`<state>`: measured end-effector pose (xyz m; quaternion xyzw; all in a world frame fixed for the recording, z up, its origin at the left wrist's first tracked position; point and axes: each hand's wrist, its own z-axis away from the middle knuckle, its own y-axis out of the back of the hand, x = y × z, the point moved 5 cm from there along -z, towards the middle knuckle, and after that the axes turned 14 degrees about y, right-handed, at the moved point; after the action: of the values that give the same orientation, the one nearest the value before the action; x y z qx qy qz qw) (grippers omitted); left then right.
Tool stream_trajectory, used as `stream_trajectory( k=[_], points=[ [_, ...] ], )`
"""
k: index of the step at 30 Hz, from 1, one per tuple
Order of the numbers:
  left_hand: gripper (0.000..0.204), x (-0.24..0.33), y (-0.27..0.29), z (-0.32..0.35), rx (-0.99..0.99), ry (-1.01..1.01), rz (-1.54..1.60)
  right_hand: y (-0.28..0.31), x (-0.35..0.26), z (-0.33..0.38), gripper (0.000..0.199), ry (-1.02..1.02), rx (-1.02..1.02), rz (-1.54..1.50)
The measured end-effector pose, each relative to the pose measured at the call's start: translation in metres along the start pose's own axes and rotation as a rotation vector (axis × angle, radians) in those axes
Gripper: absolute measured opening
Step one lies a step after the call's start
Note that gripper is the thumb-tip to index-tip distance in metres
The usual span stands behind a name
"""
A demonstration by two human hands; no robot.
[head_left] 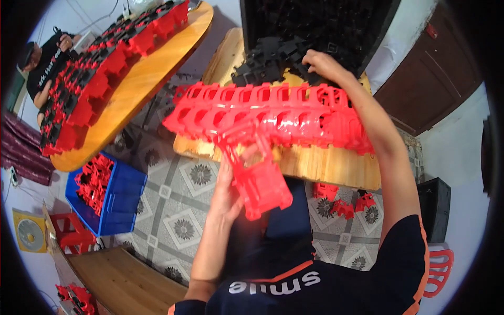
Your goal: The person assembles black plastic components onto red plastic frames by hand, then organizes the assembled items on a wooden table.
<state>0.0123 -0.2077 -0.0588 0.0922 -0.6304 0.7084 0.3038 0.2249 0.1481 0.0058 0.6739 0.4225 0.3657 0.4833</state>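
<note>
One red plastic frame (261, 186) is grasped in a worker's left hand (227, 195) at the near edge of the wooden table (333, 165), the right hand (325, 65) (grip impossible to tell) at black plastic pieces (269, 53) beyond a row of red frames (302, 124).

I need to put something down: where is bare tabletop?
Near table: the strip between the red row and front edge. Left table: the strip right of the stacked parts. Crowded: behind the row, with black pieces.
</note>
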Motion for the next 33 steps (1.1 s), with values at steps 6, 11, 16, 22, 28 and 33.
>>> stream_trajectory(
  k=[6, 11, 16, 22, 28, 33],
  points=[
    [0.082, 0.037, 0.016, -0.014, 0.034, -0.151, -0.065, 0.129, -0.131, -0.011, 0.021, 0.049, 0.404, -0.154],
    [0.079, 0.042, 0.016, -0.01, 0.068, -0.208, -0.158, 0.123, -0.317, 0.018, 0.032, 0.137, 0.373, -0.429],
    [0.101, 0.034, 0.013, -0.001, 0.052, -0.19, -0.098, 0.1, -0.359, 0.02, 0.032, 0.147, 0.273, -0.147],
    [0.106, 0.034, 0.003, 0.011, 0.057, -0.227, -0.161, 0.1, -0.372, 0.019, 0.029, 0.171, 0.263, -0.058],
    [0.111, 0.037, -0.013, 0.018, 0.049, -0.235, -0.205, 0.097, -0.35, 0.012, 0.039, 0.111, 0.452, -0.32],
    [0.106, 0.037, -0.021, 0.033, 0.091, -0.434, -0.578, 0.03, -0.322, -0.017, 0.064, -0.364, 0.647, -1.562]
  ],
)
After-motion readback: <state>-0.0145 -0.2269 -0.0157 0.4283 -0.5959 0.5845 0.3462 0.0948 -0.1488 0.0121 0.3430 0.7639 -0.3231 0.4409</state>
